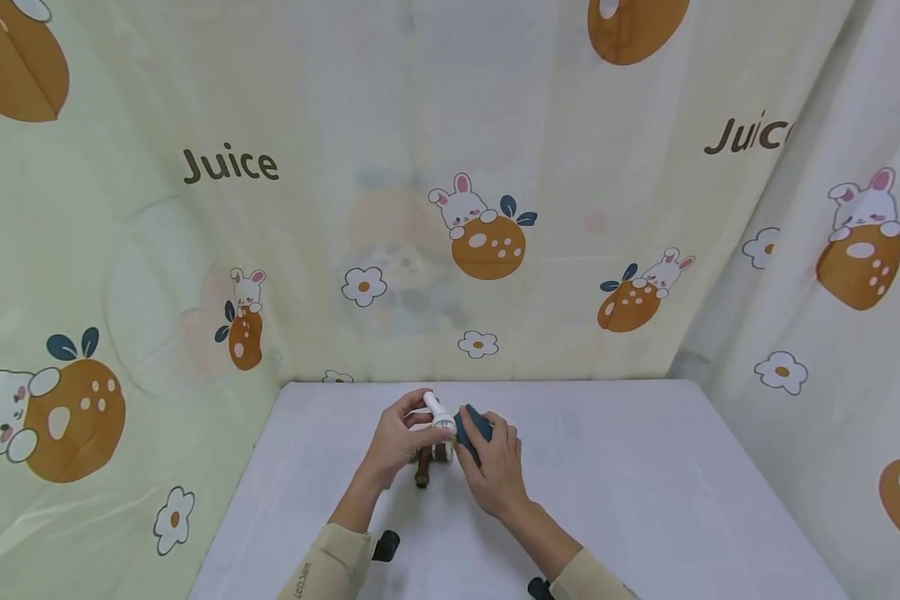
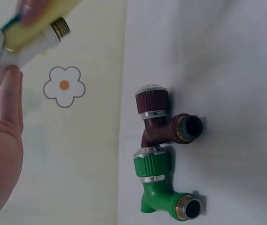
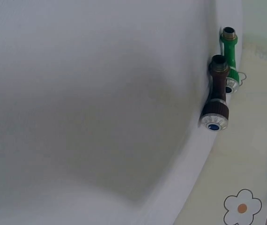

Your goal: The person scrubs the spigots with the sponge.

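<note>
Beige sleeves point(image 1: 336, 552) lay nearest the head camera; beyond them, above the bench point(image 1: 645, 500), the left hand point(image 1: 396, 439) pinched the white tap point(image 1: 435, 406) between thumb and fingers, while the right hand point(image 1: 497, 473) curled round a blue-backed sponge point(image 1: 481, 423). From the left wrist, the sponge's yellow face appeared against the tap's threaded arm; a brown tap point(image 2: 154, 129) and a green tap point(image 2: 159, 190) lay on the bench. Wiping well probably called for a steady left pinch, and turning the tap to reach its threads. From the right wrist, only a sliver of hand showed, its grip impossible to tell.
</note>
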Available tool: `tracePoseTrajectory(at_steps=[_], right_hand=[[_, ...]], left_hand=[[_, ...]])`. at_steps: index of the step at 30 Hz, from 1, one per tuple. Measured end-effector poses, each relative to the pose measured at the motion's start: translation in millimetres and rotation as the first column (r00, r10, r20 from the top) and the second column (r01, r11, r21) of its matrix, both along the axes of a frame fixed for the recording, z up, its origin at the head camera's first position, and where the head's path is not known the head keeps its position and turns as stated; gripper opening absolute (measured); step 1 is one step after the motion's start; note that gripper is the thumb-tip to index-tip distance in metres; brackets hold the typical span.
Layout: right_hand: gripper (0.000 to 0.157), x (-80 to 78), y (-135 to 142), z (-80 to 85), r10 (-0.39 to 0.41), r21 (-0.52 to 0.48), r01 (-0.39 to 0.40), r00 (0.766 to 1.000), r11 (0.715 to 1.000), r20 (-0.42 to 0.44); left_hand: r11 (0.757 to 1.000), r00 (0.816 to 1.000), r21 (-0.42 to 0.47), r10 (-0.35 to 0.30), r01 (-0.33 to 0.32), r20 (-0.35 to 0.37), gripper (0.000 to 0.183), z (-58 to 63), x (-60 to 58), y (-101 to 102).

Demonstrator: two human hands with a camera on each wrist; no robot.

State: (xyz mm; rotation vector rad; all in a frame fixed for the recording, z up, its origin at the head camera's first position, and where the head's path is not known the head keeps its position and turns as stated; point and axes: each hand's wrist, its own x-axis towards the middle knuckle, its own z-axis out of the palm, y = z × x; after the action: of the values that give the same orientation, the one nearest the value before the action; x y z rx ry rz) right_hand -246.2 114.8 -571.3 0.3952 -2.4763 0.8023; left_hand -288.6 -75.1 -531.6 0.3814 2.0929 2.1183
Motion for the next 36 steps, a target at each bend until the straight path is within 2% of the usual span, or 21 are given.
tracePoseTrajectory(at_steps=[5,9,11,14,18,21,24,27,30,33,36], right_hand=[[0.056,-2.3,6.5,-1.9,-0.066,0.172,0.067,0.998,0.983,-0.013],[0.056,-2.7,9.0,-1.7,-0.095,0.213,0.094,0.995,0.972,-0.006],[0.056,-2.4,10.3,-2.5,-0.110,0.194,0.106,0.994,0.975,0.005],[0.062,-2.0,11.7,-5.2,-0.109,0.115,0.108,0.994,0.987,0.002],[0.072,2.5,7.4,-6.1,-0.016,-0.032,0.014,0.997,0.999,-0.077],[0.072,7.5,-1.9,-3.6,0.051,-0.052,-0.059,0.987,0.997,-0.150],[0.070,8.9,-8.3,-3.1,0.059,-0.026,-0.066,0.980,0.998,-0.191],[0.067,6.4,-10.7,-5.1,0.036,-0.001,-0.037,0.977,0.999,-0.209],[0.065,3.8,-9.3,-5.0,0.011,0.018,-0.007,0.974,1.000,-0.225],[0.064,2.1,-8.6,-4.7,0.003,0.026,0.004,0.971,1.000,-0.240],[0.063,1.8,-7.8,-4.8,0.000,0.030,0.007,0.969,1.000,-0.246]], left_hand=[[0.992,0.999,-0.116,0.041,-0.044,-0.028,0.079,0.3,1.3,3.0],[0.987,0.997,-0.136,0.082,-0.083,-0.012,0.082,-2.9,0.9,0.5],[0.985,0.993,-0.127,0.119,-0.117,0.007,0.082,-4.9,-0.5,-1.8],[0.973,0.979,-0.119,0.201,-0.196,0.028,0.087,-6.9,-3.3,-4.4],[0.962,0.959,-0.087,0.268,-0.260,0.096,0.089,-6.1,-7.0,-1.4],[0.966,0.949,-0.015,0.257,-0.259,0.181,0.084,-4.1,-7.7,5.1],[0.972,0.945,-0.028,0.235,-0.234,0.229,0.080,-0.8,-5.7,14.8],[0.978,0.961,-0.133,0.183,-0.158,0.207,0.076,1.3,-2.4,20.1],[0.978,0.981,-0.199,0.099,-0.064,0.169,0.071,0.6,-1.3,21.2],[0.978,0.989,-0.207,0.034,-0.005,0.141,0.071,0.6,0.5,19.7],[0.980,0.991,-0.200,0.003,0.024,0.131,0.072,-0.4,1.6,19.4]])
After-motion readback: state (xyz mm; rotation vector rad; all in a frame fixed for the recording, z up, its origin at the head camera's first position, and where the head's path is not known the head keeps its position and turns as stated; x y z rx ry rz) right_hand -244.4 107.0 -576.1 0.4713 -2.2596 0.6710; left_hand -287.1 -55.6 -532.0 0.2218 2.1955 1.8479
